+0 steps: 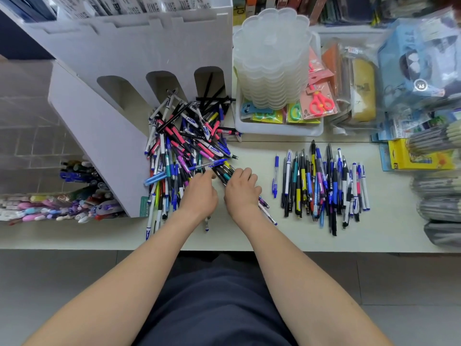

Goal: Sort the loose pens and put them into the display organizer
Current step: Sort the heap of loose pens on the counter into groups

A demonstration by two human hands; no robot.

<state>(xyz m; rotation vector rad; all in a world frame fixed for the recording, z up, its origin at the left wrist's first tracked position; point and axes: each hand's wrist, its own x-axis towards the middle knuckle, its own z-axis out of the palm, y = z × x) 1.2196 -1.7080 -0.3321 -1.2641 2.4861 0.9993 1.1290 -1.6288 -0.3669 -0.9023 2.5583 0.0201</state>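
Sorting: right hand (240, 188) curls round dark pens (222, 175) in the jumbled multicoloured plastic pen heap (184, 146) — left hand (199, 193) grip hidden. Next needs a clean lift to the sorted row (324, 186).

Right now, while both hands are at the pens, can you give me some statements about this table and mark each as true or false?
1. The left hand and the right hand are at the near edge of the jumbled pen pile. True.
2. The lined-up row of pens lies left of the pile. False: it lies to its right.
3. The stack of clear containers stands in the white tray. True.
4. The scissors in the tray are blue. False: they are red.
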